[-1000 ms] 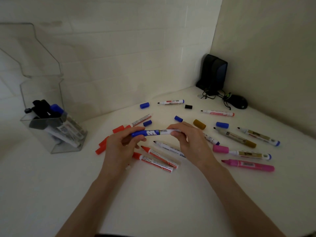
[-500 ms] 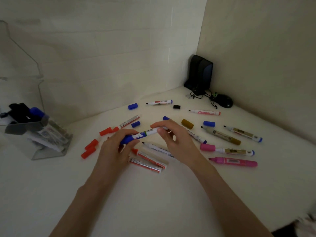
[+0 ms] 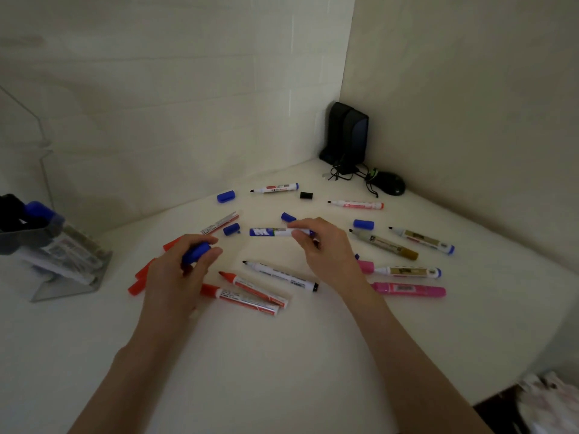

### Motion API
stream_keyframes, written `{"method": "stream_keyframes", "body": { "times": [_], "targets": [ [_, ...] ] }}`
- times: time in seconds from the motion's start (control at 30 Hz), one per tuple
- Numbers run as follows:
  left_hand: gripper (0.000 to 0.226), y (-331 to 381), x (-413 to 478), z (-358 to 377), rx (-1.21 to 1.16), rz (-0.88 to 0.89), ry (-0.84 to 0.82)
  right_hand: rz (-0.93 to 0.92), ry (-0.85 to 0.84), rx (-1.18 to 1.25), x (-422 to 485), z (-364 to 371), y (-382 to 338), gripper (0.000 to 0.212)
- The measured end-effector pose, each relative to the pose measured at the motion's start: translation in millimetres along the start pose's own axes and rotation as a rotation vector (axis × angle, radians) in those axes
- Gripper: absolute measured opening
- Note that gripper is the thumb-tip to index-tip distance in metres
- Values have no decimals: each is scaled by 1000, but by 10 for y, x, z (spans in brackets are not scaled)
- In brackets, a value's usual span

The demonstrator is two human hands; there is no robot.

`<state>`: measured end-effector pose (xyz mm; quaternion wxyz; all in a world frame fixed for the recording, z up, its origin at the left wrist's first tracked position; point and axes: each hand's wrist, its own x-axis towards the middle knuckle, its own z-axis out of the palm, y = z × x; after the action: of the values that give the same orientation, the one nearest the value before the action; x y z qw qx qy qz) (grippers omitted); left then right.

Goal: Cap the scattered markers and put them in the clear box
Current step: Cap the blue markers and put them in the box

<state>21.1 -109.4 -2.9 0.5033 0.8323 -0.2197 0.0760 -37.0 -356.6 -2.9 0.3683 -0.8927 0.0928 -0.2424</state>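
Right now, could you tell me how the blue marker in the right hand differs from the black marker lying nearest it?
The blue marker is pinched in the right hand; the black marker lies free on the table. The blue marker has a blue label band; the black marker has a bare black tip and black end. Both have white barrels.

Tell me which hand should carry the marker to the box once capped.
Probably left: the box stands left of the left hand, which holds only a cap; the right hand, gripping the marker, would have to cross over.
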Motion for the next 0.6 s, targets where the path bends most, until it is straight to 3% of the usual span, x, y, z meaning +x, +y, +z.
{"method": "stream_keyframes", "body": {
  "times": [0.1, 0.2, 0.5, 0.6],
  "targets": [
    [24, 26, -10, 9, 5, 2, -3, 32, -76, -182, -19, 56, -7, 28],
    [42, 56, -25, 13, 3, 9, -20, -13, -109, -301, -48, 95, -36, 32],
    [35, 97, -12, 194, 3, 83, -136, -10, -108, -392, -56, 137, -2, 31],
    [39, 222, 67, 310, 36, 156, -177, -10, -6, -350, -11, 18, 25, 32]
  ]
}}
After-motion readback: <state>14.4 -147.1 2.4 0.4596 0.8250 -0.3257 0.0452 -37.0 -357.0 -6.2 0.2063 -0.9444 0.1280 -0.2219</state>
